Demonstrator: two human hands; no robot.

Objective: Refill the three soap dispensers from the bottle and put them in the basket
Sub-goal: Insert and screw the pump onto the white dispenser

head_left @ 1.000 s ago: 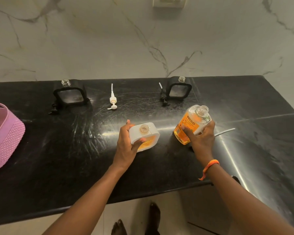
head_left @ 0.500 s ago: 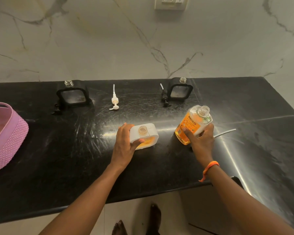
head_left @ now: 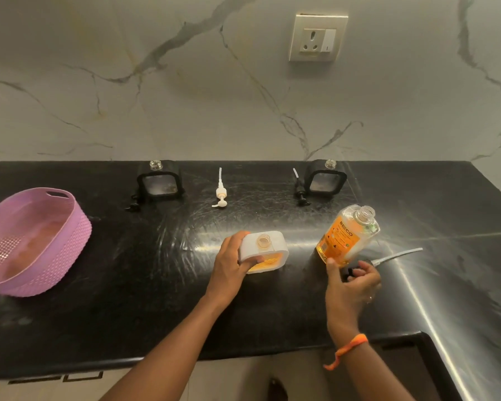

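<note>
Left hand (head_left: 229, 267) grips the white square plastic soap dispenser (head_left: 263, 251) on the black desk (head_left: 128, 285).
Right hand (head_left: 352, 285), fingers loosely curled, thumb touching the clear orange-labelled soap bottle (head_left: 344, 235).

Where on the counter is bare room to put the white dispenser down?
Bare counter between the basket and the left hand, and in front of the hands. Crowded by the bottle, with a pump tube beside the right hand.

Glossy black stone countertop (head_left: 128, 299) holding a pink perforated plastic basket (head_left: 35, 241) (far left), two black-framed dispensers (head_left: 160, 182) (head_left: 326, 179), a white dispenser (head_left: 265, 251), loose pumps (head_left: 221, 195) and an orange soap bottle (head_left: 344, 235).
</note>
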